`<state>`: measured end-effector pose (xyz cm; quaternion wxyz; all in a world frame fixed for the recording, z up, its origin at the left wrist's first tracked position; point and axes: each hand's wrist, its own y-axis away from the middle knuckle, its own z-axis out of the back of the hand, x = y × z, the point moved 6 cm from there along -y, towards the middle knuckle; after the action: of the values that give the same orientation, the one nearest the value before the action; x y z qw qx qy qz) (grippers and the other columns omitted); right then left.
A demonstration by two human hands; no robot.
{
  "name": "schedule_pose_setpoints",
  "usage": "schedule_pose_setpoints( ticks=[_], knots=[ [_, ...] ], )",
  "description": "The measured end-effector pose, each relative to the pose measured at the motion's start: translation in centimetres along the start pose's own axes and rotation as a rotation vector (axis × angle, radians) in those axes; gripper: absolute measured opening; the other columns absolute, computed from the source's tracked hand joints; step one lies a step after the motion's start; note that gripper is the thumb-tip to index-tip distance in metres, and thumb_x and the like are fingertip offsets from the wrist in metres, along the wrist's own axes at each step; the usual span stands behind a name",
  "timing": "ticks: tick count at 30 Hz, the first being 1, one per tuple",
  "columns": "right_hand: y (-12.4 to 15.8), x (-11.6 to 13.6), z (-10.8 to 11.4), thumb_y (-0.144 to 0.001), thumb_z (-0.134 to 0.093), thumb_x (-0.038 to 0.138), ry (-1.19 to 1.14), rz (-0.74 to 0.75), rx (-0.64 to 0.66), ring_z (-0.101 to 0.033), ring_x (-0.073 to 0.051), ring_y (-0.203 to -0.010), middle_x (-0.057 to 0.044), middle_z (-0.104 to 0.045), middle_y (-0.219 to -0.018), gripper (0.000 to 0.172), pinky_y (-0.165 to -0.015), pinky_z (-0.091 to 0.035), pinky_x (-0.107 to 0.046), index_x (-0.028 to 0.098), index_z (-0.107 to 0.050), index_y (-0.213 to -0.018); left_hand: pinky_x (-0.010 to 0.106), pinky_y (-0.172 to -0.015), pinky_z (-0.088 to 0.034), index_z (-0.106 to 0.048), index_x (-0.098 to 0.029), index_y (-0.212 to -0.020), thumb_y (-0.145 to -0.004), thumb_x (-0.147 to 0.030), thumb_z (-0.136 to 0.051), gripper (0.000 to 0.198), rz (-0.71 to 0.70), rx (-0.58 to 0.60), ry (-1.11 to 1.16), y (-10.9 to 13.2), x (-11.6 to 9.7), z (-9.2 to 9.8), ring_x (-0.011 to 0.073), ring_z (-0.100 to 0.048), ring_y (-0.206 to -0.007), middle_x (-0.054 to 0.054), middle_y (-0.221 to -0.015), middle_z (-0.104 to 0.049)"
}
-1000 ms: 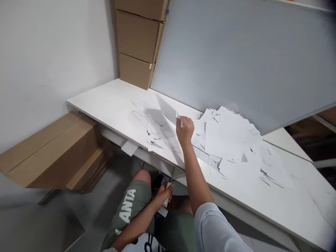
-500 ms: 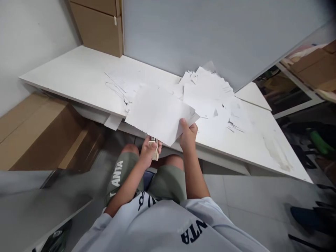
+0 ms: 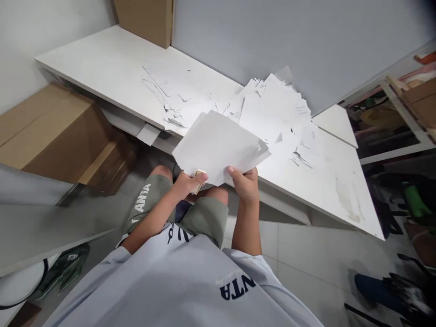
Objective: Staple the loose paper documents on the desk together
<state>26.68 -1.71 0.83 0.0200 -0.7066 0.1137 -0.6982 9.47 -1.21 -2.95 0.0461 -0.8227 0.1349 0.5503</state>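
Observation:
White paper sheets (image 3: 221, 145) are held in front of me over the table's near edge, their far right corner uneven. My right hand (image 3: 247, 184) pinches their near right edge, thumb on top and fingers underneath. At the near left edge, my left hand (image 3: 189, 184) is closed around a small cream-coloured stapler (image 3: 198, 180), mostly covered by the fingers. That hand also touches the sheets; whether the stapler's jaws are on them is hidden.
A spread pile of white paper (image 3: 272, 106) lies on the white table (image 3: 95, 59) against the grey panel. Thin paper strips (image 3: 155, 86) are scattered to the left. Cardboard boxes (image 3: 57, 127) stand at the left, and another box (image 3: 146, 20) at the back.
The paper has turned slightly and its near edge now meets my left hand. My left hand has rotated, covering more of the stapler. The whole view has shifted and tilted.

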Motion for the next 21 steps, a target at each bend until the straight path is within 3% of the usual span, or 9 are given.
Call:
schedule_pose_setpoints(
  ticks=[7, 12, 15, 18, 21],
  knots=[
    [1.2, 0.3, 0.1, -0.071, -0.080, 0.046, 0.018, 0.004, 0.002, -0.070, -0.023, -0.084, -0.005, -0.075, -0.084, 0.041, -0.075, -0.057, -0.035, 0.021, -0.072, -0.101, 0.025, -0.051, -0.048, -0.064, -0.017, -0.091, -0.055, -0.062, -0.082, 0.060, 0.036, -0.053, -0.033, 0.5, 0.4, 0.5, 0.0120, -0.055, -0.057, 0.000, -0.073, -0.063],
    [0.7, -0.4, 0.3, -0.070, -0.079, 0.043, 0.076, -0.047, -0.039, -0.069, -0.023, -0.084, -0.005, -0.074, -0.081, 0.031, -0.075, -0.057, -0.035, 0.018, -0.073, -0.087, 0.022, -0.046, -0.043, -0.061, -0.016, -0.079, -0.058, -0.060, -0.083, 0.054, 0.087, 0.017, 0.116, -0.3, 2.4, 1.5, 0.0087, -0.049, -0.050, -0.002, -0.064, -0.056],
    [-2.1, -0.7, 3.3, -0.068, -0.078, 0.039, 0.100, -0.029, -0.213, -0.067, -0.021, -0.081, -0.005, -0.073, -0.078, 0.028, -0.071, -0.055, -0.032, 0.016, -0.071, -0.081, 0.019, -0.040, -0.035, -0.063, -0.015, -0.087, -0.068, -0.054, -0.080, 0.047, 0.168, 0.047, 0.306, 0.0, 4.8, 4.4, 0.0059, -0.044, -0.044, -0.003, -0.063, -0.053],
    [-7.1, -0.5, 8.3, -0.062, -0.078, 0.037, 0.079, 0.043, -0.417, -0.066, -0.019, -0.079, -0.003, -0.071, -0.075, 0.029, -0.069, -0.054, -0.030, 0.015, -0.068, -0.078, 0.019, -0.039, -0.033, -0.064, -0.016, -0.097, -0.080, -0.043, -0.073, 0.033, 0.323, -0.030, 0.455, 0.5, 8.2, 8.8, 0.0083, -0.046, -0.044, -0.001, -0.063, -0.053],
    [-12.3, 0.0, 13.2, -0.060, -0.073, 0.040, 0.153, 0.068, -0.576, -0.067, -0.020, -0.081, -0.004, -0.070, -0.078, 0.035, -0.070, -0.056, -0.032, 0.015, -0.065, -0.083, 0.020, -0.039, -0.034, -0.062, -0.018, -0.104, -0.089, -0.043, -0.061, 0.029, 0.329, -0.045, 0.523, -0.2, 10.3, 11.8, 0.0110, -0.048, -0.045, -0.001, -0.063, -0.051]
  ],
)
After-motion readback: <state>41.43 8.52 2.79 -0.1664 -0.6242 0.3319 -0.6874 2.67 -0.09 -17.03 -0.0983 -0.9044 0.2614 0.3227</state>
